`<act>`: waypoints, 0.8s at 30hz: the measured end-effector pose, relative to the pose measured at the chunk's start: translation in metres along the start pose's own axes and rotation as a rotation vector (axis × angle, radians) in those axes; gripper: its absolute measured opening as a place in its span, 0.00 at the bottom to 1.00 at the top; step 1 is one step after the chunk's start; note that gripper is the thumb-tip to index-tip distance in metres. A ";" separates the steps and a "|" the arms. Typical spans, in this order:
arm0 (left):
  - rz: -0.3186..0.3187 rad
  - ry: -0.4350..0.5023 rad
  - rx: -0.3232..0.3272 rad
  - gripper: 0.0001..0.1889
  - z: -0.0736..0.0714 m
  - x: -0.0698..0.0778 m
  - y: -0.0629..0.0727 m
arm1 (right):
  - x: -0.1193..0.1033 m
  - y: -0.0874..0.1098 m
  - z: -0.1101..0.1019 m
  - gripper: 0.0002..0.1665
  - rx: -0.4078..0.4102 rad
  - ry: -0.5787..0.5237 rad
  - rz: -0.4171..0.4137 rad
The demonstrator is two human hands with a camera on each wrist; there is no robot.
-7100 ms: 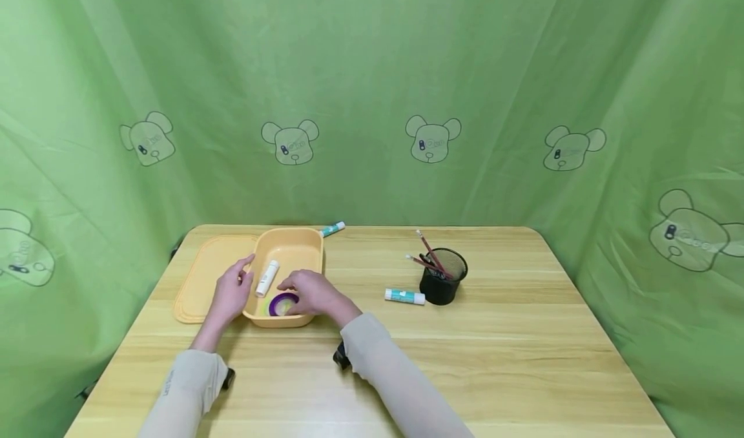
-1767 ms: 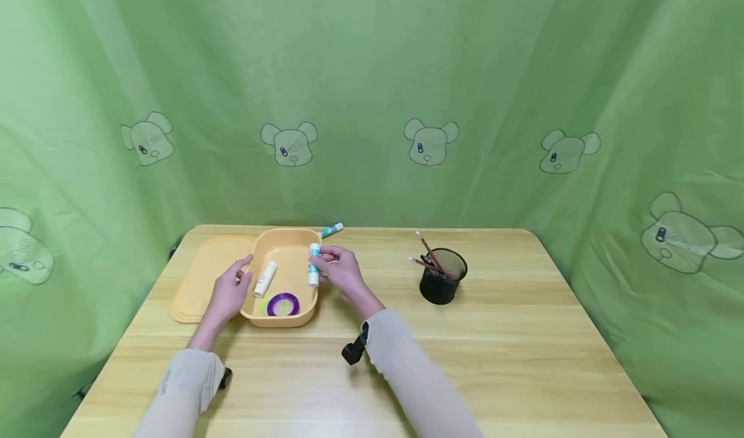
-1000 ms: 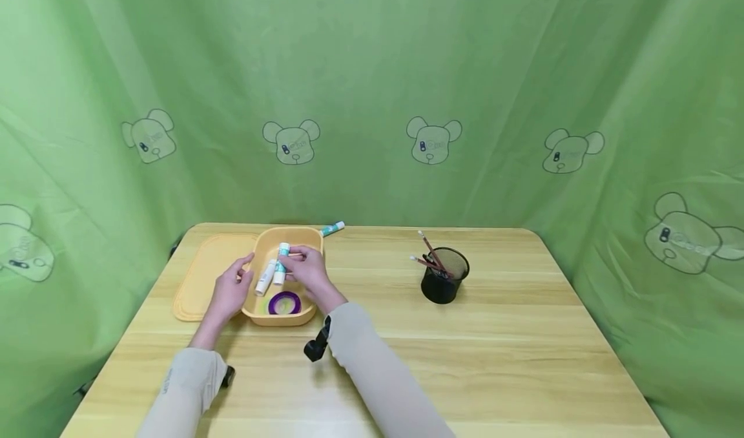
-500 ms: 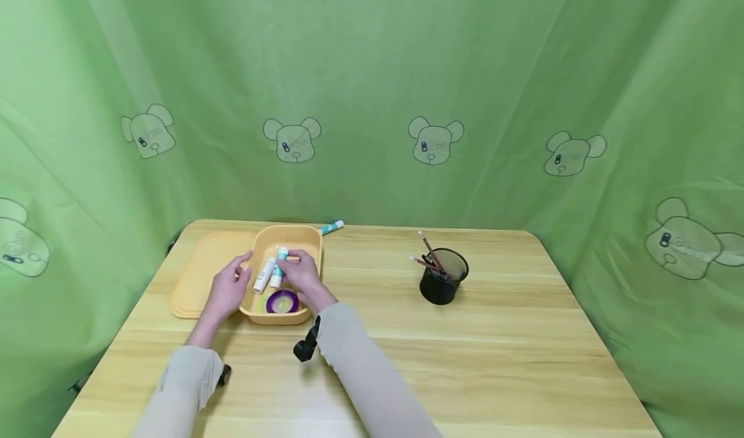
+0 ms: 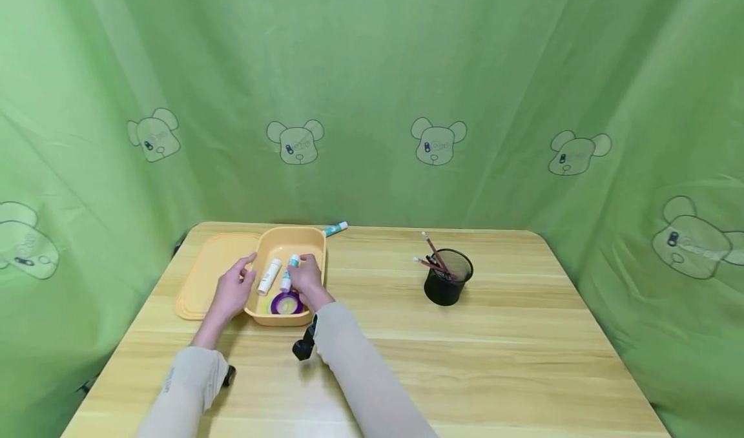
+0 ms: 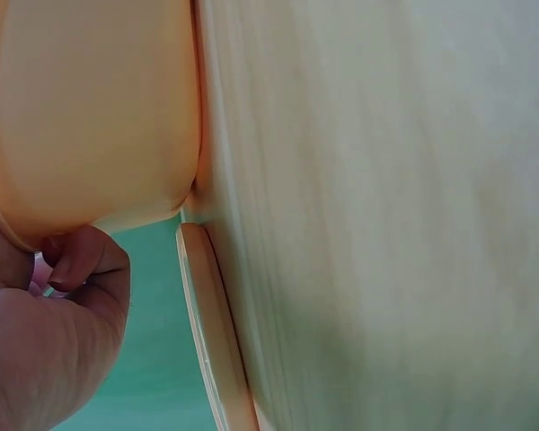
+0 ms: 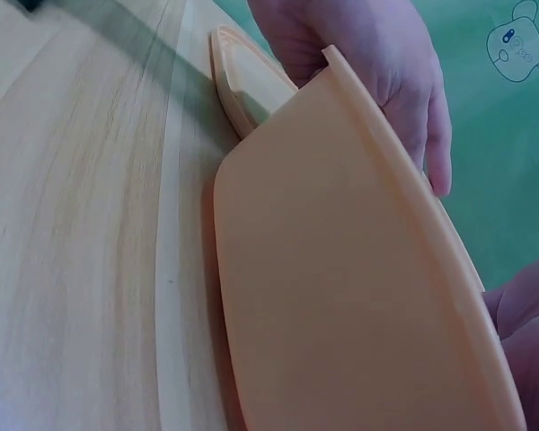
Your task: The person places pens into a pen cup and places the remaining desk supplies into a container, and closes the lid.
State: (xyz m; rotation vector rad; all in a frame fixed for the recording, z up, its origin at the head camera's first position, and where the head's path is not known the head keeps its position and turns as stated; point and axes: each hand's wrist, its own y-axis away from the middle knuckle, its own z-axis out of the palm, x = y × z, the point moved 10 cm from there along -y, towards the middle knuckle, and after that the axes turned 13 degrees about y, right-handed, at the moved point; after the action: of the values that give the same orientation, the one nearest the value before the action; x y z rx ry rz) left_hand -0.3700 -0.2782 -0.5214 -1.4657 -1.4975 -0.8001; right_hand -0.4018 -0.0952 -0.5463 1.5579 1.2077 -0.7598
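My left hand (image 5: 232, 289) holds the left rim of a pale orange plastic box (image 5: 281, 320), thumb and fingers at the edge in the left wrist view. Inside the box, my right hand (image 5: 307, 276) pinches a white and teal glue stick (image 5: 286, 281), low over the floor. Left of it lies a second, mostly white glue stick (image 5: 269, 276). Towards the near end sits a purple ring (image 5: 276, 305), like a tape roll, over a yellow-green one (image 5: 267, 305). In the right wrist view the box wall (image 7: 341, 269) hides most of the right hand (image 7: 528, 332).
The flat orange lid (image 5: 203, 280) lies on the table left of the box. Another glue stick (image 5: 336, 229) rests behind the box's far right corner. To the right stands a black mesh pen cup (image 5: 444, 292) with pencils. Green curtain (image 5: 372, 89) surrounds the table.
My right hand let go of the purple ring, took the glue stick from beside the pen cup, carried it left over the box and lowered it inside. My left hand stayed at the rim.
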 end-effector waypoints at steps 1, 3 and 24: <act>-0.002 0.001 -0.001 0.25 0.000 0.000 0.000 | 0.000 0.000 -0.001 0.27 0.005 0.002 0.000; -0.007 0.001 -0.002 0.25 0.001 0.000 0.000 | 0.000 -0.001 0.000 0.30 -0.001 -0.007 0.000; -0.006 -0.012 0.002 0.25 0.002 0.003 0.000 | -0.023 0.001 0.001 0.29 -0.158 -0.101 -0.144</act>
State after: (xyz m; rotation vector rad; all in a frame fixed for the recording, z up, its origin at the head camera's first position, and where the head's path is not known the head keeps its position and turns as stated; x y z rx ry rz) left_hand -0.3706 -0.2751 -0.5200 -1.4676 -1.5115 -0.7942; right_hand -0.4079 -0.1041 -0.5254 1.2995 1.2830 -0.8056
